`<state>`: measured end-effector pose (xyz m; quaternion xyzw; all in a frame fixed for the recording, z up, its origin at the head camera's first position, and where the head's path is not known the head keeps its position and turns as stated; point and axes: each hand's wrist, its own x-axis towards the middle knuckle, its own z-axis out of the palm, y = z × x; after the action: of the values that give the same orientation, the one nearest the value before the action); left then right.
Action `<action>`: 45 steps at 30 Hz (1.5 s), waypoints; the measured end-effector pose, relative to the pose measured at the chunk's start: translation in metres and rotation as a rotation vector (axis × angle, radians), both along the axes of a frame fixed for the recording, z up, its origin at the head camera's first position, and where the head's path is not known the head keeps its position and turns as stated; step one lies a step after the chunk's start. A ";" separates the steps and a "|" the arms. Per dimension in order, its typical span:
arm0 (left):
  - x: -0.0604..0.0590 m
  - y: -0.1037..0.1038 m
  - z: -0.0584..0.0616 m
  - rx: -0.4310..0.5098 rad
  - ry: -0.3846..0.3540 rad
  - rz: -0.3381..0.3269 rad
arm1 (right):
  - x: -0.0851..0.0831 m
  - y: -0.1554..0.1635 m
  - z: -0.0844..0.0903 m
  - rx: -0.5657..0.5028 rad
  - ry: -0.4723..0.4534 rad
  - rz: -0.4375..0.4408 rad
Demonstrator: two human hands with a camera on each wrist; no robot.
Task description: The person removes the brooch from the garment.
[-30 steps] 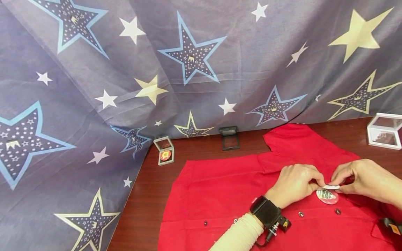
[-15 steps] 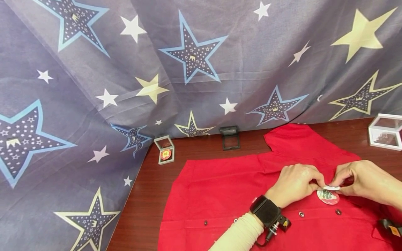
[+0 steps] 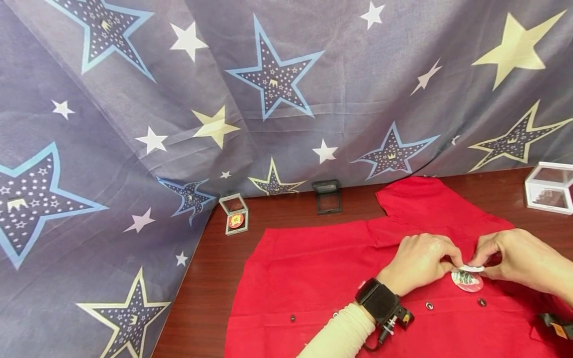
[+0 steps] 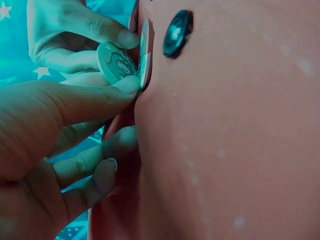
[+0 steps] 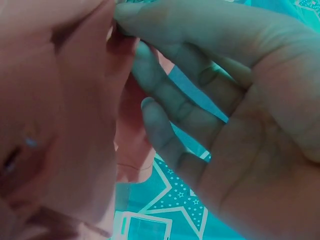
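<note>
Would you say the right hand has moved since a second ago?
No. The right hand still pinches the white badge just above the round badge on the red shirt, at the same spot.

A dark wooden table (image 3: pixel 215 278) carries a red shirt (image 3: pixel 322 268) (spread flat), a small case (image 3: pixel 235 214) with a red badge, a black case (image 3: pixel 328 197) and a white case (image 3: pixel 548 187).

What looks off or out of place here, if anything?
Nothing looks damaged or spilled. The red shirt lies flat on the table. Both the left hand and the right hand pinch a round badge standing on edge at the shirt's placket, above a second badge lying flat.
</note>
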<state>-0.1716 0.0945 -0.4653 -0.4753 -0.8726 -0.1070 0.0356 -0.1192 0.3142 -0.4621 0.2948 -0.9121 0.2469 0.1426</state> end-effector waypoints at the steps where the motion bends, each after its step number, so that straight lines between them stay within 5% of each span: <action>1: 0.000 0.000 0.000 0.000 -0.001 0.001 | 0.000 0.000 0.000 -0.007 0.002 0.006; 17: -0.002 0.001 -0.001 -0.003 -0.013 0.014 | -0.007 0.006 -0.009 -0.083 0.033 0.099; 38: -0.009 0.004 0.001 -0.006 -0.014 0.026 | -0.010 0.010 -0.006 -0.014 -0.023 -0.009; 45: -0.011 0.005 0.002 -0.011 -0.009 0.027 | -0.015 0.013 -0.003 -0.005 0.028 0.026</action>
<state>-0.1823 0.0999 -0.4631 -0.4630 -0.8797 -0.1041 0.0306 -0.1340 0.3270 -0.4654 0.3098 -0.9054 0.2470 0.1527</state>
